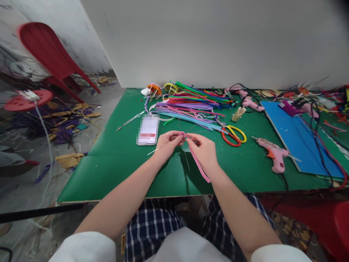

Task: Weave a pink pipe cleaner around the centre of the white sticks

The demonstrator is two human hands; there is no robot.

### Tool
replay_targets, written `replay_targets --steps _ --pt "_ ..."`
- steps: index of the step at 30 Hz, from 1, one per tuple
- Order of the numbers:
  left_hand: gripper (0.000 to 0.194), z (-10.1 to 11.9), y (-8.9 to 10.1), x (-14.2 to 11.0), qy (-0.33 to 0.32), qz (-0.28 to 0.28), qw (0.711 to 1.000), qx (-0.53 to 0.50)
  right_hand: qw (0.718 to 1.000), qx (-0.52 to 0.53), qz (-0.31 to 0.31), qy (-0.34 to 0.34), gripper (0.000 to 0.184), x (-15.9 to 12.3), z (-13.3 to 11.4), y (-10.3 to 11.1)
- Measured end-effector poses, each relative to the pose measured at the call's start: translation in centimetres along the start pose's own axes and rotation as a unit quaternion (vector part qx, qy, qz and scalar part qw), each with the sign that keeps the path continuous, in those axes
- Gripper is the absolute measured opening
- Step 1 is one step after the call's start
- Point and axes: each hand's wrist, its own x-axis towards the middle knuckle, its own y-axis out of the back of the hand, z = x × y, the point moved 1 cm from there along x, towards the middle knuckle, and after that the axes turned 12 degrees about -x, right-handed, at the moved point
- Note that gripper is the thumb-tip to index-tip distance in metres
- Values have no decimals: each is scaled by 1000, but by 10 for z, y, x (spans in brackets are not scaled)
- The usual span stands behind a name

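Observation:
My left hand [169, 142] and my right hand [202, 147] meet over the middle of the green table, fingers pinched together. Between them is a pink pipe cleaner [200, 167], its loose end hanging down beside my right palm. Several thin pale wires stick out around my fingers; what they join to is hidden by the fingertips. Just left of my left hand lies a phone [148, 130], its screen blurred out. Scissors [233, 135] with red and yellow handles rest beyond my right hand.
Coloured pipe cleaners [188, 107] are heaped at the back. A pink glue gun [276, 154] lies at right, its cord over the front edge, next to a blue board [294, 134]. Other glue guns and cables sit behind. At left stand a red stool [28, 100] and red chair [46, 47].

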Motion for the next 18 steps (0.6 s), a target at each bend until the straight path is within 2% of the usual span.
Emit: replay_targets --steps 9,14,18 --pt "30 -1 1 0 -33 20 999 37 999 -11 -41 20 26 -4 -5 -3" --pt "31 0 1 -1 -24 18 999 40 994 65 -84 -20 27 -2 -4 -4" --pt "31 2 0 -1 -17 5 999 29 980 141 -120 -79 31 -1 -2 -3"
